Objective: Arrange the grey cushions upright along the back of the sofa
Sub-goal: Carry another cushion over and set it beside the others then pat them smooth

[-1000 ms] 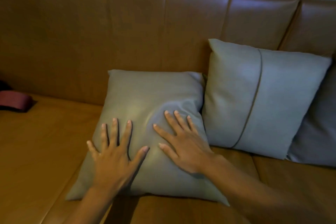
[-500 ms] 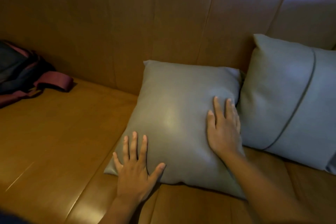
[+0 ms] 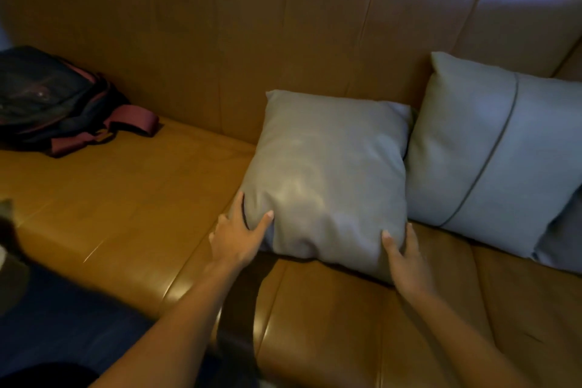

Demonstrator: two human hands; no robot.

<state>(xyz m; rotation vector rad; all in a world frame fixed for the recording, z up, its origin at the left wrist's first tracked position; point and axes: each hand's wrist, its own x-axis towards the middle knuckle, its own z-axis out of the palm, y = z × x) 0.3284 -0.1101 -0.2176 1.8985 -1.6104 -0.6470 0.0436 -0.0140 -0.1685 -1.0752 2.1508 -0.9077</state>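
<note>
Nearest the camera, two bare forearms reach in over the front edge of the brown leather sofa (image 3: 132, 217). The left hand (image 3: 234, 238) clamps the lower left corner of the grey cushion (image 3: 327, 176), thumb on the front face and the other fingers tucked around the side edge. The right hand (image 3: 404, 257) holds the lower right corner the same way, thumb pressed on the front, fingers wrapped behind the edge; both hands are closed on the cushion. It sits near the middle of the seat, its bottom edge on the leather and its top leaning against the backrest, tilted back and not quite upright. Just beside it to the right, touching its upper corner, a second grey cushion (image 3: 491, 151) with a dark seam line stands against the backrest, and what seems to be a third grey one peeks out behind it at the right edge, though it is mostly hidden. Well apart, at the far left corner of the seat, lies a dark backpack (image 3: 47, 98) with maroon straps.
</note>
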